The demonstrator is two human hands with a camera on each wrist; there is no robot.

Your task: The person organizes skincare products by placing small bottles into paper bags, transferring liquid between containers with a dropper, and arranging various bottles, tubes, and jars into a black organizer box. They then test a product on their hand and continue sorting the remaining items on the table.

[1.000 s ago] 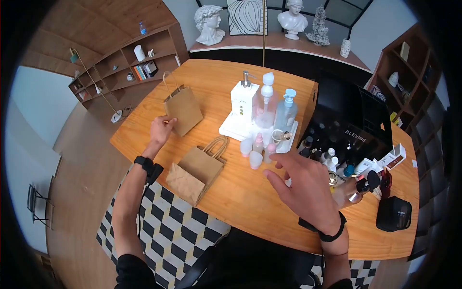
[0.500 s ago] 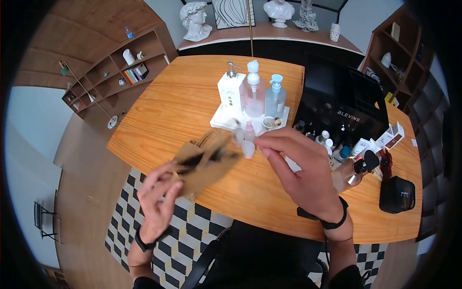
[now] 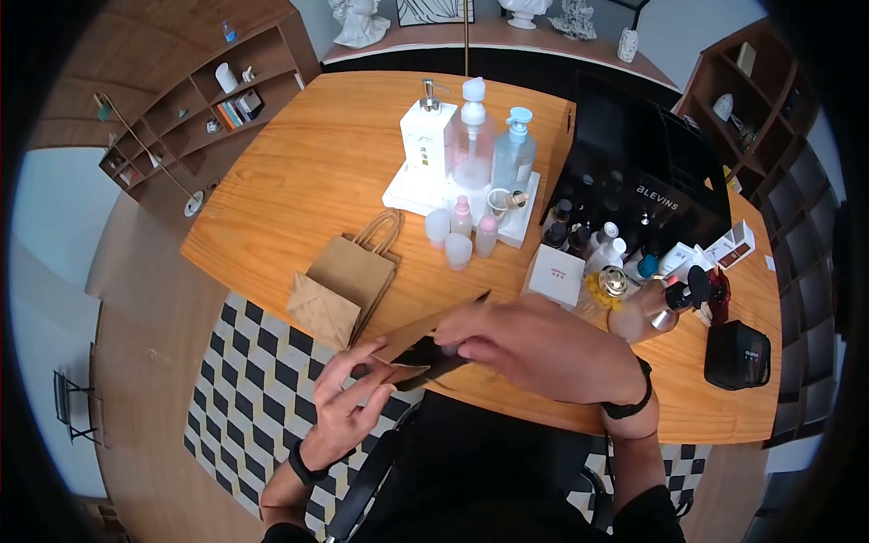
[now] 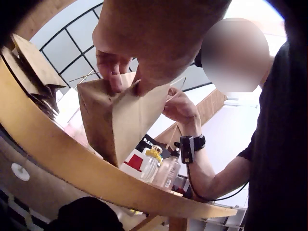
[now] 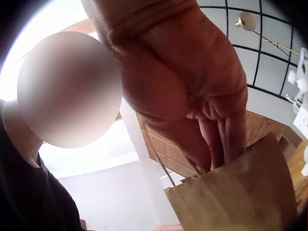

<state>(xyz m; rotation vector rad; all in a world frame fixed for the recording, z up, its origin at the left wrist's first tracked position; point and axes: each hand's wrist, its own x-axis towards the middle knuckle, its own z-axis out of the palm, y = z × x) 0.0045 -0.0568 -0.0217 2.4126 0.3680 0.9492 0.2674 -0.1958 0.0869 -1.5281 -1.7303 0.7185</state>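
Note:
My left hand (image 3: pixel 344 407) grips one end of a brown paper bag (image 3: pixel 409 338) over the table's front edge. The bag lies on its side in the head view, its dark inside showing. At its mouth is my right hand (image 3: pixel 548 348), fingers curled over the rim. In the left wrist view the bag's folded brown side (image 4: pixel 132 120) hangs beneath my left fingers. From the right wrist, my right fingers (image 5: pixel 216 144) reach down behind the bag's edge, with a thin handle cord beside them. A second paper bag (image 3: pixel 348 271) lies folded on the table.
Small pink-capped bottles (image 3: pixel 487 237) and frosted cups (image 3: pixel 459 252) stand mid-table, before a white tray (image 3: pixel 398 197) with pump bottles (image 3: pixel 472 149). On the right are a black case (image 3: pixel 647 172), a white box (image 3: pixel 554 274), several cosmetics and a black pouch (image 3: pixel 738 355).
My left hand has lifted the standing paper bag from the table's left side and brought it to the front edge. The right hand has come from beside the small bottles to the bag's mouth.

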